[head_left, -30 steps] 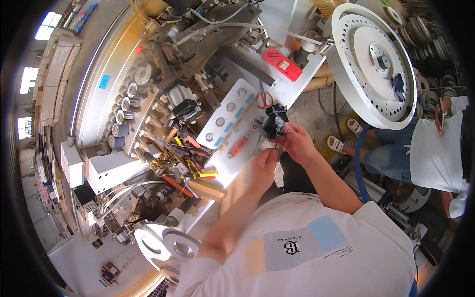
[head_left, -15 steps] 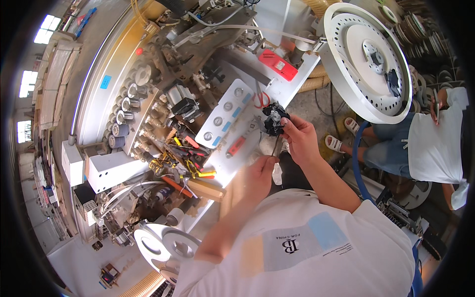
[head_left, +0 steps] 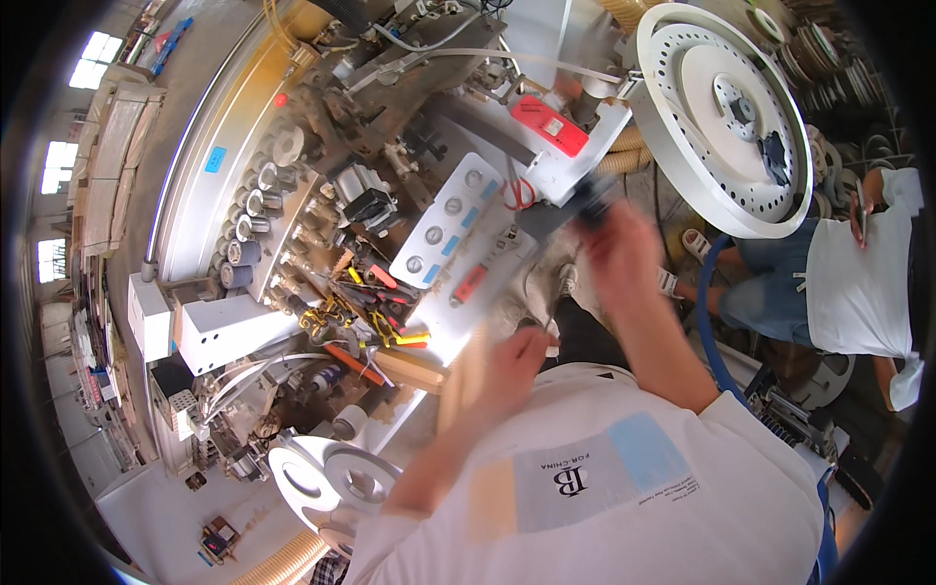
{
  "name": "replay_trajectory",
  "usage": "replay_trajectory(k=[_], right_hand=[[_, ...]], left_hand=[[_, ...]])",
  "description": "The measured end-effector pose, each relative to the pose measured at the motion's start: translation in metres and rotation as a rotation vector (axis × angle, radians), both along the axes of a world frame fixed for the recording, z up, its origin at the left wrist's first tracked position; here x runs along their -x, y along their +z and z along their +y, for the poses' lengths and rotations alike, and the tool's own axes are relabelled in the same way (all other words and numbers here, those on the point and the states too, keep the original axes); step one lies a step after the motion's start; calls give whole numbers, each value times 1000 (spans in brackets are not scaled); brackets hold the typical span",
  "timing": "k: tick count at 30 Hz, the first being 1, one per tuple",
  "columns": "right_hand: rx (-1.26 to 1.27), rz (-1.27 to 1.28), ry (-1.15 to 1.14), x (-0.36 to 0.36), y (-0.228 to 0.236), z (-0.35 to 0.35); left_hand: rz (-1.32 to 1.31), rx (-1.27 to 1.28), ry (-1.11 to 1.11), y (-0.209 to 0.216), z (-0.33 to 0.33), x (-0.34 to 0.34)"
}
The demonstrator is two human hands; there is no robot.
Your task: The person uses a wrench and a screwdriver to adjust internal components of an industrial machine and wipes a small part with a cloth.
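Note:
My right hand (head_left: 622, 252) is raised near the end of the white machine top, smeared by motion. Its fingers are closed on a dark, lumpy black part (head_left: 589, 202), too blurred to make out in detail. Lower and nearer my body, my left hand (head_left: 517, 355) is closed in a pinch around a thin dark rod (head_left: 553, 318), whose upper end sticks out past the fingers. The rod and the black part are apart. Close to the black part lie red-handled scissors (head_left: 519, 193) and a flat red case (head_left: 550, 126) on the white surface.
A panel with several round gauges (head_left: 433, 237) stands left of my hands. Pliers and other hand tools (head_left: 375, 327) lie in a pile beyond my left hand. A large white perforated wheel (head_left: 655, 127) rises at upper right. Another person (head_left: 858, 263) stands at right.
My right hand has moved up and right with the black part, away from the rod. My left hand has dropped slightly, still pinching the rod.

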State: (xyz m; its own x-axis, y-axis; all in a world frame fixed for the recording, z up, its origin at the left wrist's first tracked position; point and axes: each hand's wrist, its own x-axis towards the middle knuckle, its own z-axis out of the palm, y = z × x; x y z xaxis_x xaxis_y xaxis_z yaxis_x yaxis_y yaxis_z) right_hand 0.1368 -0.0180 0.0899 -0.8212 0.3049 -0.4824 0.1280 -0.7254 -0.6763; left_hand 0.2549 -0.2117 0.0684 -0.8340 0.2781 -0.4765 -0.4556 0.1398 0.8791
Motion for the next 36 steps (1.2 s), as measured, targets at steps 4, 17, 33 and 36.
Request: replay_trajectory(k=[4, 17, 33, 36], right_hand=[[-342, 323, 6, 70, 13, 86], [-146, 92, 429, 13, -29, -5], [-304, 183, 597, -5, -12, -10], [-294, 169, 614, -9, -22, -8]], left_hand=[[265, 384, -97, -40, -41, -51], [-51, -20, 281, 24, -10, 27], [91, 200, 168, 13, 7, 33], [168, 282, 115, 13, 5, 27]])
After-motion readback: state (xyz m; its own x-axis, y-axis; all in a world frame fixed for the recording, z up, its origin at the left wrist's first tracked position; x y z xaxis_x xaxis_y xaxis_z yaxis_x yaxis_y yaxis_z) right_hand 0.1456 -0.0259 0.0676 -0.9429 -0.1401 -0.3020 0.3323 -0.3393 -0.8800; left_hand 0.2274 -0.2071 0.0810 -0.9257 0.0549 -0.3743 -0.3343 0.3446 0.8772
